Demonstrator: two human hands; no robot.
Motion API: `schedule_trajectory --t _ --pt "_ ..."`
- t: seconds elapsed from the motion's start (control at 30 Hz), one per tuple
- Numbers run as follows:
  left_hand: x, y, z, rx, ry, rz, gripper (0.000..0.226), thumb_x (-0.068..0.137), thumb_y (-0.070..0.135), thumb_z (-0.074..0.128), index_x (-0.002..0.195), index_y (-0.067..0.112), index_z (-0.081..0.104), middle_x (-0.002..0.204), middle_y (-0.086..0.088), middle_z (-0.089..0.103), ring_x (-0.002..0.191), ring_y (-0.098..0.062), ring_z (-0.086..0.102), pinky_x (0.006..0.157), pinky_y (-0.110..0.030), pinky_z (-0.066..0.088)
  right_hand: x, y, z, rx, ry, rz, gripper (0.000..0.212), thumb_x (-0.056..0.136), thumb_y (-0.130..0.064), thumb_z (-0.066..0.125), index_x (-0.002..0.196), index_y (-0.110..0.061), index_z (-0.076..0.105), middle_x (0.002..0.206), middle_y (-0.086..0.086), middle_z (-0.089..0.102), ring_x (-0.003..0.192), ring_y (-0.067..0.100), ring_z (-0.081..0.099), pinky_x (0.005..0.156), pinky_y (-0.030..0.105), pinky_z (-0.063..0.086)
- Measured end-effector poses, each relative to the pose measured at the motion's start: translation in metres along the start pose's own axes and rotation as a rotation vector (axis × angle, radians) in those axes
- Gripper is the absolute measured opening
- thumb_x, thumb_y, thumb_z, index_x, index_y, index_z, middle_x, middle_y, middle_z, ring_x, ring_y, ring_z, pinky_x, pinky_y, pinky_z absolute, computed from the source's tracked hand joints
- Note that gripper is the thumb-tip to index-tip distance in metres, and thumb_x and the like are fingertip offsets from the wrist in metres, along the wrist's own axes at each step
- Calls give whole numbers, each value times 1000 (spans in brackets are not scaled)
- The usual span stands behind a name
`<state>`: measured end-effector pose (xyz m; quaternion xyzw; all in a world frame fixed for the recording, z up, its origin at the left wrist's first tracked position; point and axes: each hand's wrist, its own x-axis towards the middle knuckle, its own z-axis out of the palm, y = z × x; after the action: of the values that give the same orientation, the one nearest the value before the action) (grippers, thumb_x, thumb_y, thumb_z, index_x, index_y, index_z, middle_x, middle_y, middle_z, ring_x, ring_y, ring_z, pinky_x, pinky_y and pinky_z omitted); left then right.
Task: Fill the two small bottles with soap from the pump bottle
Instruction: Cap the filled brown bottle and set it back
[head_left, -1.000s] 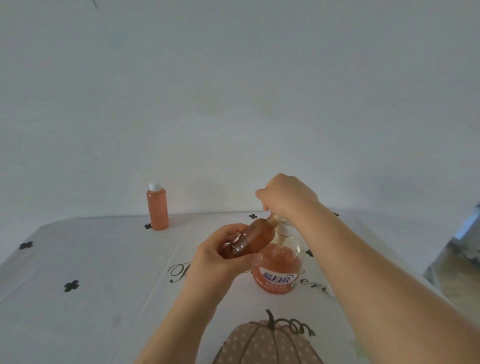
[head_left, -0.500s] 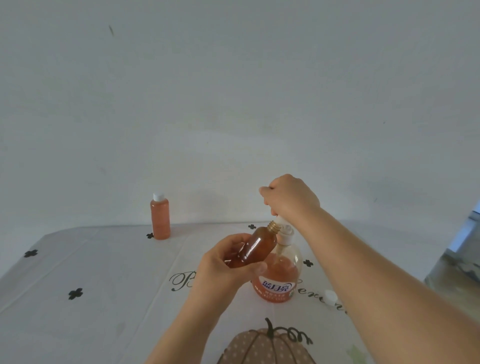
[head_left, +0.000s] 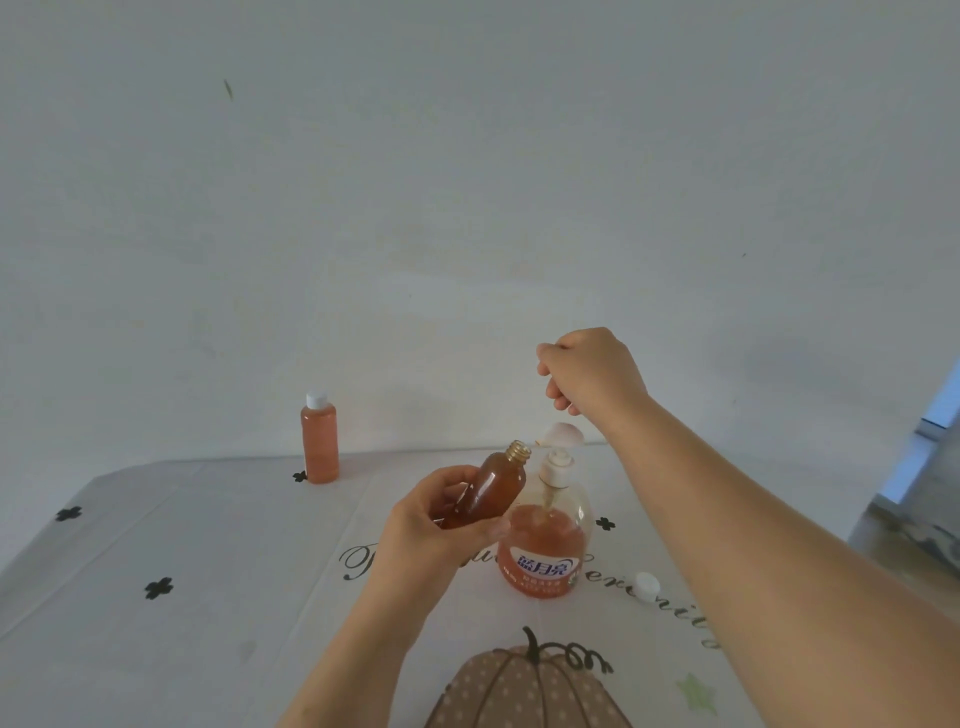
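A person's left grip (head_left: 441, 525) wraps round an uncapped small bottle (head_left: 498, 491), tilted with its mouth just beside the nozzle of the pump bottle (head_left: 545, 551) on the table (head_left: 208, 545). The right grip (head_left: 592, 374), curled and holding nothing, hovers above the pump head (head_left: 561, 434). A capped bottle (head_left: 319, 447) stands well apart.

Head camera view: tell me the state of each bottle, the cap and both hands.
Small bottle: uncapped, tilted, nearly full, held by left hand.
Far bottle: capped, upright, full.
Pump bottle: upright, roughly half full.
Loose cap: lying on table.
Right hand: fingers curled, above pump, touching nothing.
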<state>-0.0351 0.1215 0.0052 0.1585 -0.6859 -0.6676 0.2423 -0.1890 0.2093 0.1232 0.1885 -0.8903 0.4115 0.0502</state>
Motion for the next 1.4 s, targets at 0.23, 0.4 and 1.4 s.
schedule_trajectory --t 0.23,0.4,1.4 --pt "-2 6 -9 42 14 0 40 72 5 82 100 30 69 88 1 74 60 -9 63 58 -24 52 -15 16 -13 11 16 -22 18 91 -19 54 89 -9 69 86 11 75 80 30 70 84 50 60" --pt "-19 12 -8 58 5 28 41 72 4 82 102 28 69 89 -1 74 63 -10 63 58 -21 51 -33 35 -31 23 24 -30 11 94 -22 57 86 -21 65 89 2 71 91 29 70 87 45 58" --pt "-76 -22 38 276 4 35 45 72 23 84 107 38 61 105 18 62 100 2 58 89 -36 54 -103 169 -6 -526 -273 -18 36 97 -11 56 130 -20 68 134 7 63 123 27 59 97 27 44"
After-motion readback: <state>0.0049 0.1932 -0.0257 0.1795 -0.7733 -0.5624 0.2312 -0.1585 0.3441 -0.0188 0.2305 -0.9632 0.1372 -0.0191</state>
